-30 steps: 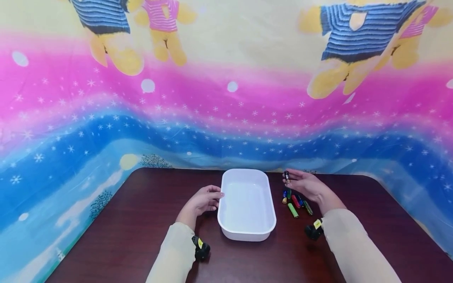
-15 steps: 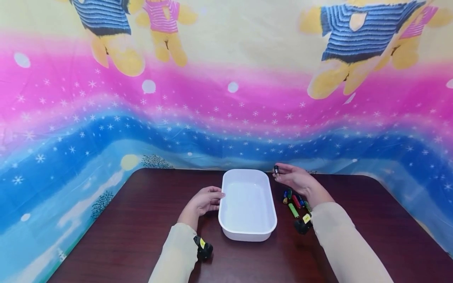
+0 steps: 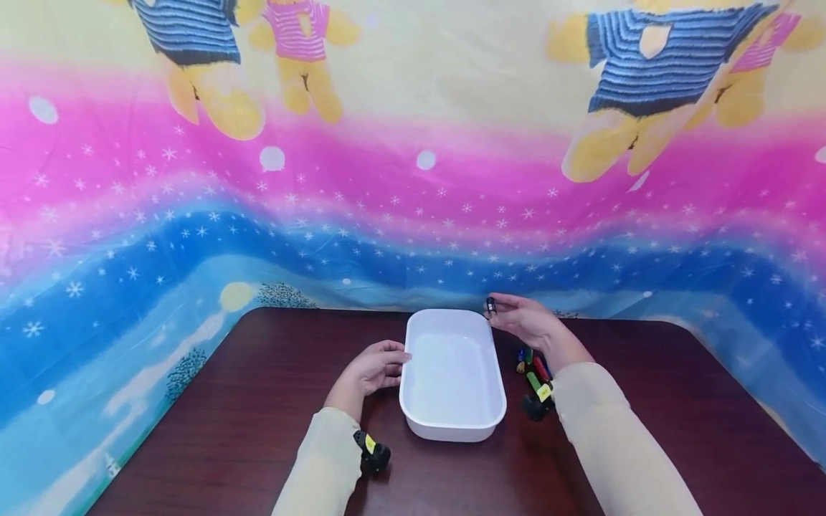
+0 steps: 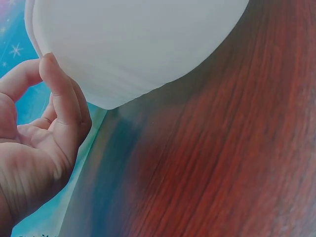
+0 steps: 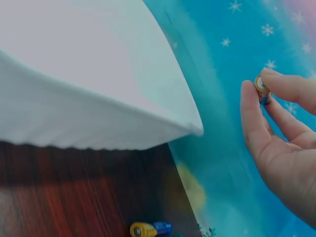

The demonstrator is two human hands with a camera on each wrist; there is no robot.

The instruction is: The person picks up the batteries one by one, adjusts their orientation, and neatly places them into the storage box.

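Observation:
A white rectangular plastic tub (image 3: 454, 433) stands on the dark brown table. My left hand (image 3: 373, 368) holds its left rim, the thumb over the edge and the fingers bent against the outer wall. Beside the far right corner of the tub, raised above the table, my right hand (image 3: 530, 324) pinches a small dark battery (image 3: 491, 306). In the right wrist view, the battery (image 5: 262, 88) shows one metal end between thumb and fingertips.
Right of the tub lie several loose batteries, among them a green battery (image 3: 533, 381) and a blue-and-gold battery (image 5: 148, 229). My right sleeve and wrist camera (image 3: 537, 405) hide part of them. A printed cloth backdrop (image 3: 413, 244) rises behind the table.
The right hand has moved left and slightly upward with the battery, from above the loose batteries to the tub's far right corner. My left hand stays on the rim.

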